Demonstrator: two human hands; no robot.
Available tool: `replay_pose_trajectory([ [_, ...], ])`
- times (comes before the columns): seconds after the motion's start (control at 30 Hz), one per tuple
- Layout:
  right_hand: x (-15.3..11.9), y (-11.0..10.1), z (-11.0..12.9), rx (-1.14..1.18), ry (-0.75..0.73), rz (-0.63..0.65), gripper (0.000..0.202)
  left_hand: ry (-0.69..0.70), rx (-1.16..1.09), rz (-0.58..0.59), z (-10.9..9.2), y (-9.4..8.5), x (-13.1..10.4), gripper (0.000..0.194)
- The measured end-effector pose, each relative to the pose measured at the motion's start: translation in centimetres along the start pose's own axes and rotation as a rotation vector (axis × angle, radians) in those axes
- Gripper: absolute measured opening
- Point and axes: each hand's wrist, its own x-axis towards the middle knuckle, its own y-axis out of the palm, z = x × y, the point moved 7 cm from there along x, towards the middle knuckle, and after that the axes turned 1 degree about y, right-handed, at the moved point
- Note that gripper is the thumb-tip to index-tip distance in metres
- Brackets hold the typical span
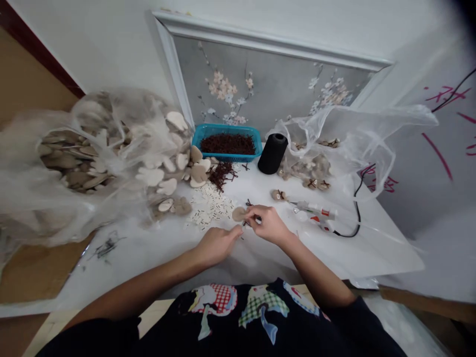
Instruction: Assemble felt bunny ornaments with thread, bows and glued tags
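Observation:
Between my hands, over the table's front part, is a small beige fabric piece. My right hand pinches its right end, and a dark brown bow shows by the fingertips. My left hand is just below the piece, its fingers pressed together; what they hold, if anything, is too small to make out. Another dark bow lies behind my right hand. Left of the piece, small white tags are spread on the white table. A brown bow pile lies behind them.
A blue basket of brown bows stands by the framed panel, beside a black thread cone. Plastic bags of beige pieces fill the left. At right are a glue gun with its cord, finished bow pieces and another bag.

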Motion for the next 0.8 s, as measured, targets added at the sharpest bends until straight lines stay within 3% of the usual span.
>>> replay_pose_trajectory([
  [0.23, -1.8, 0.9, 1.6, -0.056, -0.032, 0.112, 0.026, 0.223, 0.217, -0.024, -0.9, -2.1, -0.3, 0.028],
  [0.33, -2.2, 0.7, 2.7, -0.018, -0.082, 0.138, 0.024, 0.298, 0.196, -0.048, -1.1, -3.6, 1.1, 0.024],
  [0.47, -2.8, 0.0, 3.7, 0.049, -0.125, 0.106, 0.024, 0.26, 0.015, -0.064, 0.2, -4.6, 4.0, 0.025],
  [0.6, -3.2, -0.8, 3.2, 0.101, -0.07, 0.047, 0.021, 0.33, -0.138, 0.033, 0.3, -1.7, 4.4, 0.02],
  [0.7, -3.4, -1.5, 2.3, 0.126, -0.056, -0.049, 0.019, 0.389, -0.071, 0.094, -0.8, 1.2, 1.8, 0.021],
  [0.8, -3.9, -1.1, 1.7, 0.098, -0.079, -0.078, 0.02, 0.463, -0.022, 0.116, -2.1, 1.8, -1.2, 0.024],
])
